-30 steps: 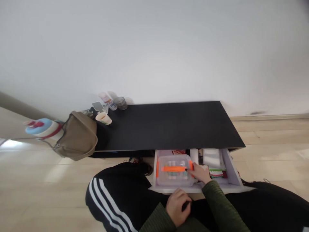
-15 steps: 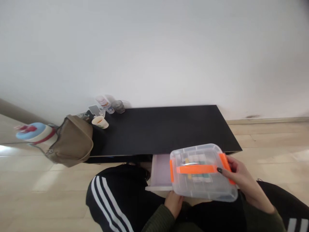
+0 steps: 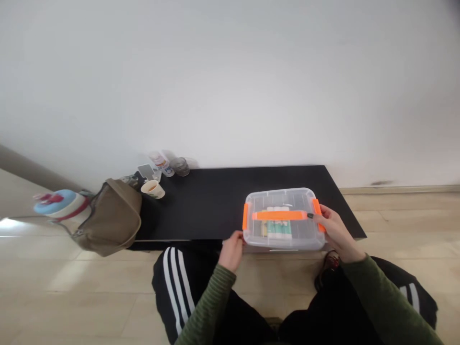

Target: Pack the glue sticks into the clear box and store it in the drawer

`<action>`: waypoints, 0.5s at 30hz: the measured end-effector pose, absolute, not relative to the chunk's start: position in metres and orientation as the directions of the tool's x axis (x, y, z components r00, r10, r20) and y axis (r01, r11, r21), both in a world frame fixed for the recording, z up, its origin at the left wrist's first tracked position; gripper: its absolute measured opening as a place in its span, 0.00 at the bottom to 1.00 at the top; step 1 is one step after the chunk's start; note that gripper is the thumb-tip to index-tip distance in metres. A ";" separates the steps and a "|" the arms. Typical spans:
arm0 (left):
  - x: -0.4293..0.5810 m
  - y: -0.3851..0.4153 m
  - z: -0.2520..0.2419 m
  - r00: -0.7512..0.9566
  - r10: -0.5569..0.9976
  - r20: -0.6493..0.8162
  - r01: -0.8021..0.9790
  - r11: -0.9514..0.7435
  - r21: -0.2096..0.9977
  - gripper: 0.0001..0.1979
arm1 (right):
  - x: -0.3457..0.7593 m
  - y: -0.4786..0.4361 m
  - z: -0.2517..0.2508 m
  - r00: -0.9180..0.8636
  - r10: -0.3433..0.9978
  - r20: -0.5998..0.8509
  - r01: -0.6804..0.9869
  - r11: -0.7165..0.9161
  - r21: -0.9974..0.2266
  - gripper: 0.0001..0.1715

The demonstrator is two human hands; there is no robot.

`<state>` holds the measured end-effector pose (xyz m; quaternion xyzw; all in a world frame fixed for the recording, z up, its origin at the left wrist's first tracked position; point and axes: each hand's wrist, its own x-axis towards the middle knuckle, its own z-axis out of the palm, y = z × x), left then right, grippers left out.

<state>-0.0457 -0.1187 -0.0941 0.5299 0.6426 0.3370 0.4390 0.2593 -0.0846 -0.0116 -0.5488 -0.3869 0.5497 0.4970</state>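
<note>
Two hands on one clear plastic box [image 3: 283,227], set right of center on the black cabinet top [image 3: 201,201]. My right hand [image 3: 334,230] curls its fingers [image 3: 321,209] around the orange latch [image 3: 316,214] to hold it; my left hand [image 3: 233,250] presses closed fingers [image 3: 239,235] against the near-left corner, squaring it. Paper cup [image 3: 153,189] and tan bag [image 3: 111,218] sit well left.

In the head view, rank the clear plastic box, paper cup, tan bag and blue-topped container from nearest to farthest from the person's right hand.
From the right hand:
1. Clear plastic box: touching, with the hand on its right-end orange clip.
2. Paper cup: at the left end of the black tabletop.
3. Tan bag: at the tabletop's left edge.
4. Blue-topped container: farthest left, beyond the bag.
</note>
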 end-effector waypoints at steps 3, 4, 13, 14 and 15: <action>-0.067 -0.076 -0.061 -0.107 0.973 -0.205 0.235 0.225 0.946 0.20 | 0.256 -0.048 -0.023 0.073 0.972 -0.223 -0.162 -0.209 -0.964 0.19; -0.068 -0.059 -0.049 -0.091 0.978 -0.190 0.279 0.208 0.938 0.22 | 0.254 -0.037 -0.028 0.062 0.970 -0.235 -0.172 -0.221 -0.960 0.18; -0.049 0.032 -0.027 0.005 0.987 -0.162 0.682 0.115 0.722 0.19 | 0.258 0.014 -0.065 -0.071 0.949 -0.308 -0.135 -0.315 -0.939 0.17; -0.051 0.034 -0.030 0.012 0.987 -0.163 0.648 0.116 0.752 0.18 | 0.260 0.015 -0.067 -0.097 0.944 -0.315 -0.127 -0.325 -0.937 0.18; -0.054 0.034 -0.034 0.016 0.986 -0.164 0.603 0.122 0.788 0.18 | 0.262 0.015 -0.069 -0.124 0.939 -0.320 -0.128 -0.335 -0.933 0.19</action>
